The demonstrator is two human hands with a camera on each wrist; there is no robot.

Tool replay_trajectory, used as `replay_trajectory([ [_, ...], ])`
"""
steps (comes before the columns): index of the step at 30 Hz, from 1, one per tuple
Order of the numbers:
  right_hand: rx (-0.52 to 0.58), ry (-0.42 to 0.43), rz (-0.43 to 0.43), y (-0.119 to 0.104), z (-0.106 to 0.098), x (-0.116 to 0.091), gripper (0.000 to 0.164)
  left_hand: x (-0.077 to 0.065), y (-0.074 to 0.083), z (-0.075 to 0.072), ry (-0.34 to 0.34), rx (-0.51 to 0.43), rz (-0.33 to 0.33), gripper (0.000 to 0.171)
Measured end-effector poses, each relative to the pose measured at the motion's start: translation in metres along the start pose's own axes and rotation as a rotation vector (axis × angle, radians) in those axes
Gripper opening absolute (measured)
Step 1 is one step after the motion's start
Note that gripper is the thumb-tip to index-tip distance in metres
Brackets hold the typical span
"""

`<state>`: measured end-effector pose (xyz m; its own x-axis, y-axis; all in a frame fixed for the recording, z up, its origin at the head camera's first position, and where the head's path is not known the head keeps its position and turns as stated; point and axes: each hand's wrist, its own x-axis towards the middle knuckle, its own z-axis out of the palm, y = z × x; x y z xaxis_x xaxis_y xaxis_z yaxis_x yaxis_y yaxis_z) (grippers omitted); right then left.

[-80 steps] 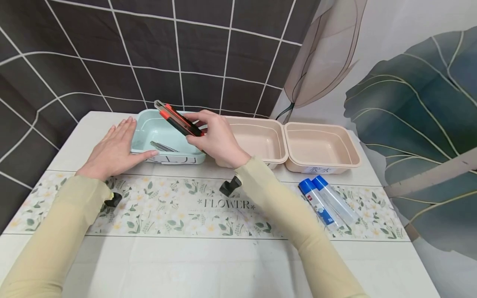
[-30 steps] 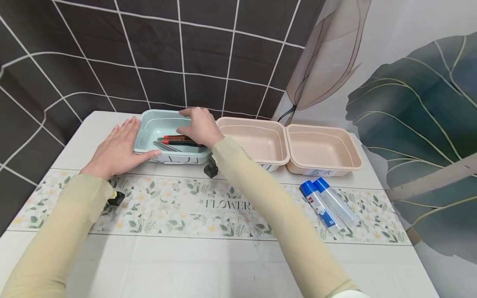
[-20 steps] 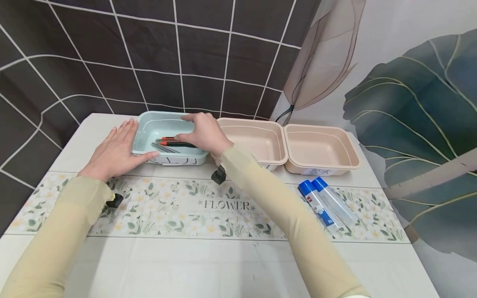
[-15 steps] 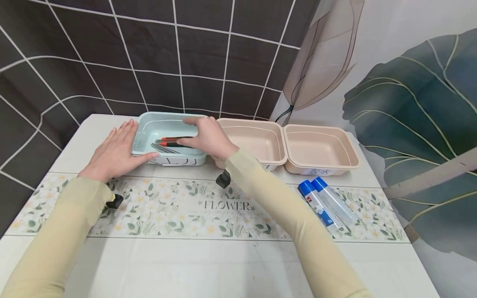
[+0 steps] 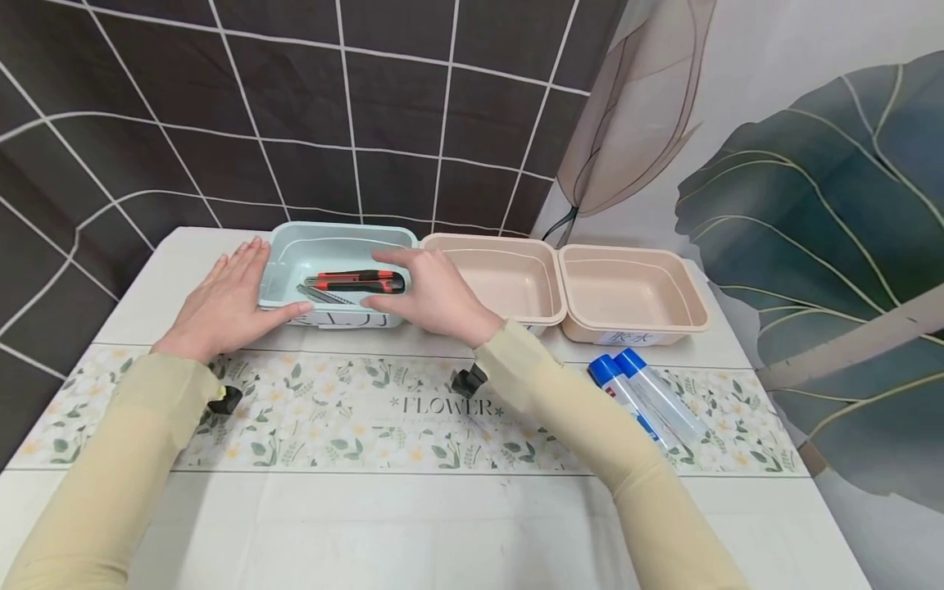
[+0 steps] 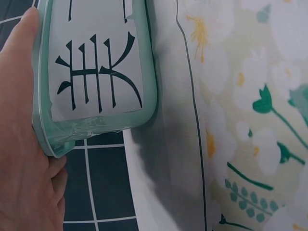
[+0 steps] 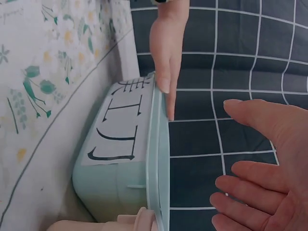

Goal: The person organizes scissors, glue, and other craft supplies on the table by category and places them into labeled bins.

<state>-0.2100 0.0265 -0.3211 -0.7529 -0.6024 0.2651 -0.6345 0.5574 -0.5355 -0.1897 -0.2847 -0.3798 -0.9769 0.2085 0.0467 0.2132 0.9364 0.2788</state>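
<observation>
A light blue bin (image 5: 341, 318) with large dark characters on its front label stands at the back left of the table. Inside it lies a red-and-black utility knife (image 5: 356, 282), beside a slimmer grey metallic knife (image 5: 324, 294) that is partly hidden by the front rim. My left hand (image 5: 221, 299) rests against the bin's left end, fingers straight and thumb along the front rim; the left wrist view shows this hand beside the bin (image 6: 139, 115). Over the bin's right end is my right hand (image 5: 446, 297), thumb and fingers spread apart, holding nothing, as the right wrist view also shows.
Two beige bins (image 5: 490, 279) (image 5: 634, 287) stand in a row to the right; nothing shows inside the right one. Two blue-capped glue tubes (image 5: 627, 397) (image 5: 664, 400) lie in front of it. Dark gridded cloth (image 5: 398, 98) hangs behind the table.
My right hand has lowered the red-and-black utility knife into the blue bin and let go. It has since drawn back to the right. My left hand has stayed at the bin.
</observation>
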Motion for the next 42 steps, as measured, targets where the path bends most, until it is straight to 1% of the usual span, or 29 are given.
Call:
replay_trajectory([
  [4, 0.009, 0.011, -0.025, 0.002, -0.002, -0.01, 0.06, 0.0, 0.0, 0.0, -0.003, -0.002, -0.003, 0.116],
  [9, 0.02, 0.026, -0.034, 0.003, -0.003, -0.024, 0.059, 0.0, 0.0, -0.001, -0.006, -0.003, -0.001, 0.115],
  [13, 0.05, 0.012, -0.018, 0.003, -0.004, -0.034, 0.061, 0.0, 0.0, -0.001, -0.009, 0.0, -0.004, 0.115],
  [21, 0.089, 0.0, -0.031, 0.005, -0.005, -0.06, 0.065, 0.0, 0.0, -0.001, -0.012, -0.005, -0.006, 0.116],
  [31, 0.133, 0.052, -0.016, 0.021, -0.012, -0.094, 0.065, -0.001, 0.0, -0.002, -0.02, -0.009, -0.008, 0.115],
  [34, 0.136, 0.061, -0.007, 0.026, -0.014, -0.103, 0.066, -0.001, 0.0, -0.002, -0.018, -0.012, -0.007, 0.115],
  [42, 0.128, 0.06, 0.073, 0.039, -0.022, -0.131, 0.07, -0.001, 0.001, -0.002, -0.016, -0.013, -0.007, 0.115],
])
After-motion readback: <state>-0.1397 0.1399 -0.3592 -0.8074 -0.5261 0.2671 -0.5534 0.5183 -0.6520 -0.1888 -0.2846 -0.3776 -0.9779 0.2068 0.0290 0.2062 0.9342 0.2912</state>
